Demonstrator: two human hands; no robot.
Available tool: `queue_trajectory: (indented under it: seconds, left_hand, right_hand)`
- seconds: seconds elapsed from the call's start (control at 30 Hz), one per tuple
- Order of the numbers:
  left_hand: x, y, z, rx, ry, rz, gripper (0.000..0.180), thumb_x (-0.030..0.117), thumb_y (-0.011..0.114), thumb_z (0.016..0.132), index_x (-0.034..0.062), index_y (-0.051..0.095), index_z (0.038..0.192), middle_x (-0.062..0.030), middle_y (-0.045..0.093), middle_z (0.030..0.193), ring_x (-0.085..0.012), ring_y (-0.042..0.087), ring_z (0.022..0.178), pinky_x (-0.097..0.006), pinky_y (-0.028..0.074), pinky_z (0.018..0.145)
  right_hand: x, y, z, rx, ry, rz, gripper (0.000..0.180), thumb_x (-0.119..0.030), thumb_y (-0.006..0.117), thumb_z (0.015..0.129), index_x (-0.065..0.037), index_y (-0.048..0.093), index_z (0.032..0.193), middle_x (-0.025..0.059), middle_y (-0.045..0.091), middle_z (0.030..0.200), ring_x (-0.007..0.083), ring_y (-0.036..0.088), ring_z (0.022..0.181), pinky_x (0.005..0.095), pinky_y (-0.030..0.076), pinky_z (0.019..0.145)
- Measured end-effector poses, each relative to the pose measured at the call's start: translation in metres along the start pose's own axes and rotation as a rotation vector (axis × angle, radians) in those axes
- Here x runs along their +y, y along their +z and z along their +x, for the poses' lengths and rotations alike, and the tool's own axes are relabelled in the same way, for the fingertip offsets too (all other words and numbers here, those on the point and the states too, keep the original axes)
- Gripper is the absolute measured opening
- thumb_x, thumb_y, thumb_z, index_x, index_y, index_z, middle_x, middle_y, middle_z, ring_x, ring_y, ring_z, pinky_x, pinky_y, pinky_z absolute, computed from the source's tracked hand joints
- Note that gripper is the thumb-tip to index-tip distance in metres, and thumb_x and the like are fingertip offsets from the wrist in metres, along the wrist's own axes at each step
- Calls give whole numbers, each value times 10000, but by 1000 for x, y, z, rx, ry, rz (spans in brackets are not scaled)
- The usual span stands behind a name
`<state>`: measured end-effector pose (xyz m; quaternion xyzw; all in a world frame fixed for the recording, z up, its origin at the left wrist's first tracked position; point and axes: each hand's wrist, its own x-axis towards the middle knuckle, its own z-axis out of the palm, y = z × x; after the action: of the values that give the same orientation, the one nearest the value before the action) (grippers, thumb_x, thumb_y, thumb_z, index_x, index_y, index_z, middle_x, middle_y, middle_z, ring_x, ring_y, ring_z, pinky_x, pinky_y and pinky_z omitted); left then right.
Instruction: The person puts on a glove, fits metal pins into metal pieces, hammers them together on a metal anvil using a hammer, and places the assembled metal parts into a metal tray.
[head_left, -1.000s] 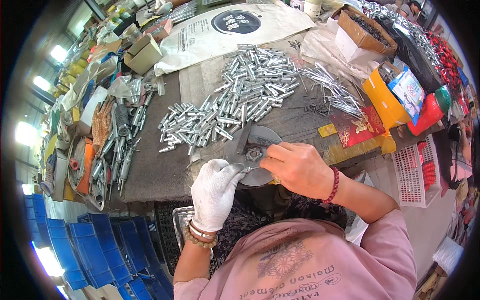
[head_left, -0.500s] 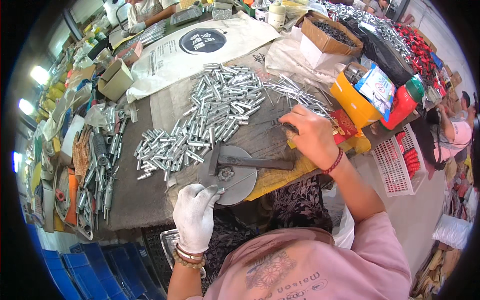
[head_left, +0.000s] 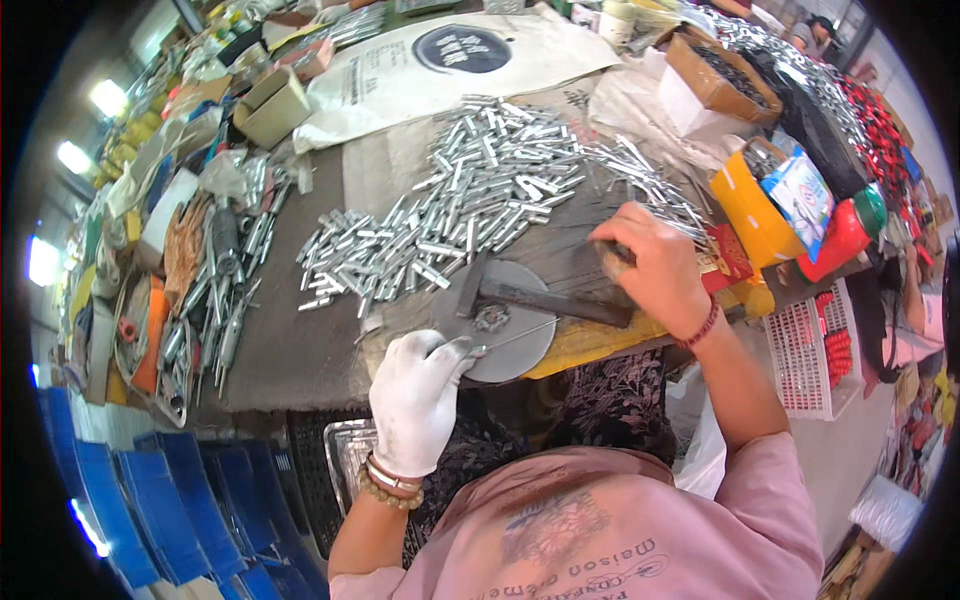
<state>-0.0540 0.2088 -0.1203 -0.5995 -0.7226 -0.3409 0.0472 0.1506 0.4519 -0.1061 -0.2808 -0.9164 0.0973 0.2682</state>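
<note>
My left hand point(head_left: 415, 400), in a white glove, pinches a thin metal rod point(head_left: 518, 334) at its near end. The rod slants up to the right over a round grey metal disc point(head_left: 535, 362). A hammer point(head_left: 550, 302) lies across that disc, its head to the left, beside a small round metal piece point(head_left: 491, 318). Right of the hammer handle, my bare right hand point(head_left: 660, 270) is closed with curled fingers. Something small and dark shows between its fingertips, too hidden to name. Beyond the disc spreads a pile of short silver metal tubes point(head_left: 500, 180).
Loose thin rods point(head_left: 650, 180) lie past my right hand. At the right stand a yellow box point(head_left: 745, 205), a red bottle point(head_left: 835, 240) and a white basket point(head_left: 790, 370). Tools point(head_left: 225, 300) crowd the left edge. A cardboard box of dark parts point(head_left: 720, 80) stands at the back.
The whole view has shifted, with the table sliding right and up. My right fingers have drawn in more tightly around the small dark thing. My left hand keeps its pinch on the rod.
</note>
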Motion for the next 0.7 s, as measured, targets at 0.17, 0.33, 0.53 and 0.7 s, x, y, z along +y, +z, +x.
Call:
queue_trajectory:
  seconds: [0.17, 0.33, 0.53, 0.7]
  left_hand:
    - [-3, 1, -3, -19, -16, 42, 253, 69, 833, 815, 132, 788, 1056, -74, 685, 994, -302, 683, 969, -402, 565, 821]
    - [-7, 4, -5, -8, -7, 58, 268, 84, 831, 812, 135, 783, 1071, -68, 680, 996, -300, 678, 981, -408, 567, 814]
    - [-9, 2, -4, -30, -9, 28, 289, 70, 823, 806, 128, 774, 1085, -77, 672, 995, -308, 674, 974, -416, 567, 811]
    - [-8, 1, -3, -26, -15, -1, 269, 55, 821, 797, 105, 759, 1053, -87, 667, 991, -323, 668, 960, -425, 563, 806]
  right_hand:
    - [-68, 21, -11, -54, -282, 435, 219, -39, 761, 781, -96, 739, 991, 75, 642, 962, 307, 686, 930, 433, 567, 805]
    - [-91, 35, -14, -118, -340, 433, 283, -3, 719, 757, -105, 740, 1020, 54, 627, 995, 286, 653, 964, 415, 546, 843]
    - [-94, 36, -10, -158, -375, 364, 270, -6, 709, 757, -99, 716, 1010, 57, 601, 977, 287, 634, 961, 416, 529, 851]
    - [-101, 24, 1, -176, -576, 91, 105, -90, 695, 797, -125, 673, 894, 29, 580, 929, 227, 621, 913, 375, 495, 802]
